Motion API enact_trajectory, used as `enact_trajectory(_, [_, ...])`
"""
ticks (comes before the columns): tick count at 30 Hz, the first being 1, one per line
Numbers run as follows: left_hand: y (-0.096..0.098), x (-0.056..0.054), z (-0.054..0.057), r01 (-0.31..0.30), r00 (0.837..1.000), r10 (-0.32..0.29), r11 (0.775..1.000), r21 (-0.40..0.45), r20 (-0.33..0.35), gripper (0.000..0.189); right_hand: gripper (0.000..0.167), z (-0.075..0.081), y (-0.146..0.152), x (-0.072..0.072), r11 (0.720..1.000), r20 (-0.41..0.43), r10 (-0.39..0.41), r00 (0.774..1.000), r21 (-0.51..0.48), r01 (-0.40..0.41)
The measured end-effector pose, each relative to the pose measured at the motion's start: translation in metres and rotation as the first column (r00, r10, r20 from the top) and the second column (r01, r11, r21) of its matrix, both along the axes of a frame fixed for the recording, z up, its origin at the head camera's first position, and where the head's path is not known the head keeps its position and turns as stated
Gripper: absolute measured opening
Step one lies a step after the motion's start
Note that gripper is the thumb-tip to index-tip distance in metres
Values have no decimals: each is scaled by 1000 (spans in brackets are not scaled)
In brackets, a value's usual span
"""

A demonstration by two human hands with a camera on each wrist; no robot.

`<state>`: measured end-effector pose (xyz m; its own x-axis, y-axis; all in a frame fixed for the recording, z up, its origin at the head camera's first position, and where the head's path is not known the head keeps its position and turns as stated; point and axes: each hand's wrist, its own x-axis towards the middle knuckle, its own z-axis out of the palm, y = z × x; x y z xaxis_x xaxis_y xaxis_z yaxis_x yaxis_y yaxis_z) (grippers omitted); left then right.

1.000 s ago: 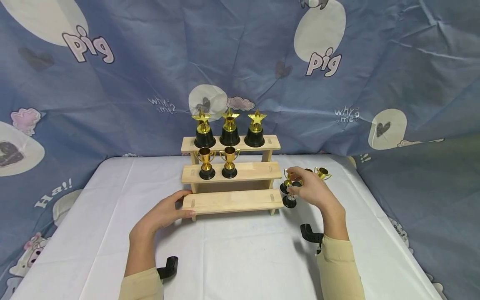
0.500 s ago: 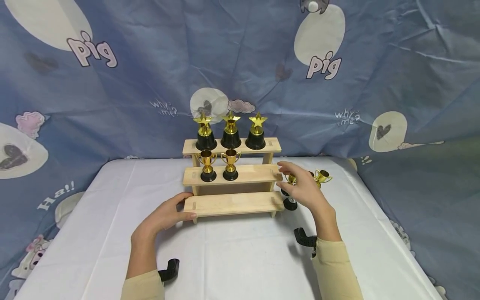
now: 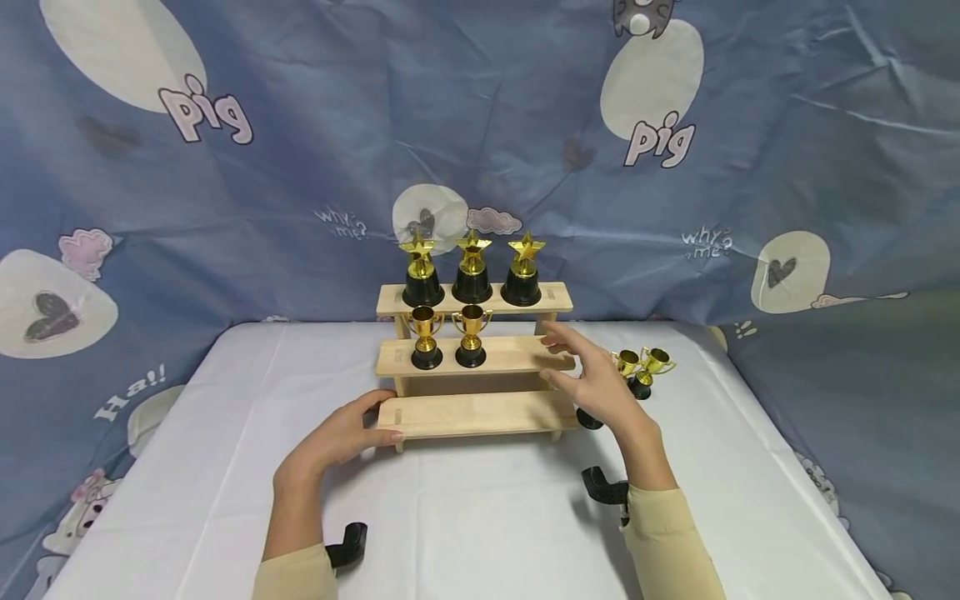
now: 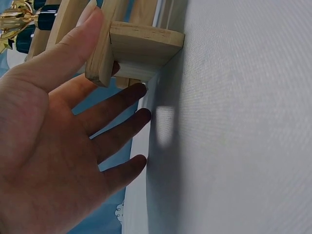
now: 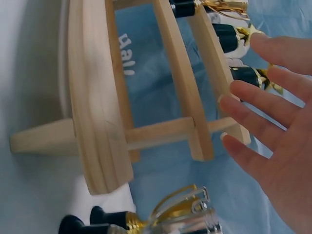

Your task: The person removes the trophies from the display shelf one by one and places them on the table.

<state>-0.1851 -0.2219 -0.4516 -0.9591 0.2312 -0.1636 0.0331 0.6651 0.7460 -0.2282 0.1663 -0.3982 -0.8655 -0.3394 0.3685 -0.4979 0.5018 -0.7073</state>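
Observation:
A three-step wooden stand is in the middle of the head view. My left hand grips the left end of its bottom step. In the left wrist view the thumb lies over the board while the other fingers spread below. My right hand hovers by the right end of the middle step, fingers extended and holding nothing. Two gold trophy cups stand on the middle step, and three star trophies line the top one. Beside the stand, a silver trophy cup is partly hidden by my right hand in the head view.
More gold trophy cups stand on the white tablecloth to the right of the stand. A blue printed cloth hangs behind the table. Black camera mounts jut from both wrists.
My right hand has moved left, away from the trophy cups at the right, to the end of the middle step. My left hand keeps its hold. The head view has shifted slightly.

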Motion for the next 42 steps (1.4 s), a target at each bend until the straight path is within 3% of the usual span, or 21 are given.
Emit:
enact_trajectory(8, [0, 0, -6, 4, 1000, -4, 1000, 20, -16, 77, 69, 2, -14, -6, 998, 17, 54, 998, -18, -54])
enact_trajectory(17, [-1, -1, -3, -6, 1000, 6, 1000, 23, 0, 78, 69, 8, -31, -14, 991, 36, 118, 992, -75, -115])
enact_trajectory(32, [-2, 0, -2, -2, 1000, 2, 999, 43, 4, 76, 69, 14, -62, -29, 971, 166, 156, 974, -206, -121])
enact_trajectory(42, [0, -1, -2, -6, 1000, 6, 999, 49, 10, 77, 69, 16, -77, -33, 982, 80, 111, 991, -162, -97])
